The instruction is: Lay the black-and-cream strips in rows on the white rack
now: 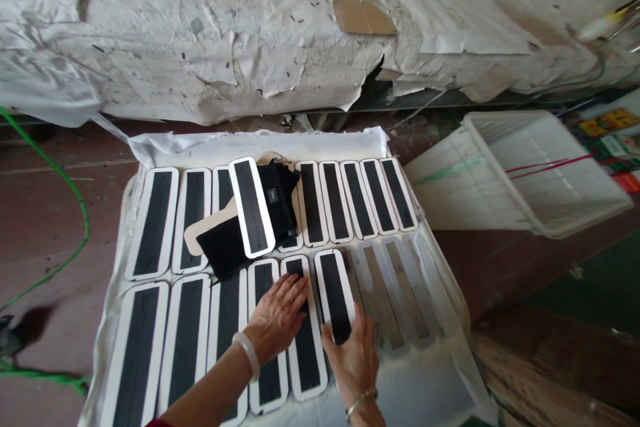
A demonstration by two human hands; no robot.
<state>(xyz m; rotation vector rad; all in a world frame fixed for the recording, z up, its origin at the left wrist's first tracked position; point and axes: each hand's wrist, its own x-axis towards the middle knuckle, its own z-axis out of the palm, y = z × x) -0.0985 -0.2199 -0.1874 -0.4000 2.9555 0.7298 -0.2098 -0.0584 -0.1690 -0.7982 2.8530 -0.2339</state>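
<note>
In the tray (260,141), hands press black-and-white strips (336,293).

Looking down on a white-lined tray (150,147) packed with two rows of long white-rimmed black panels (153,223). Left hand (277,317) laid flat, palm down, fingers spread across one panel of the near row (305,347). Right hand (353,357) just beside it, thumb pressing the lower end of a raised panel (334,293). One loose panel (251,207) lying tilted over a black pouch (277,200) in the far row. Further right, a white plastic basket (545,167) on the floor, well apart from both hands. Behind, a bench draped in torn white paper (250,33)
</note>
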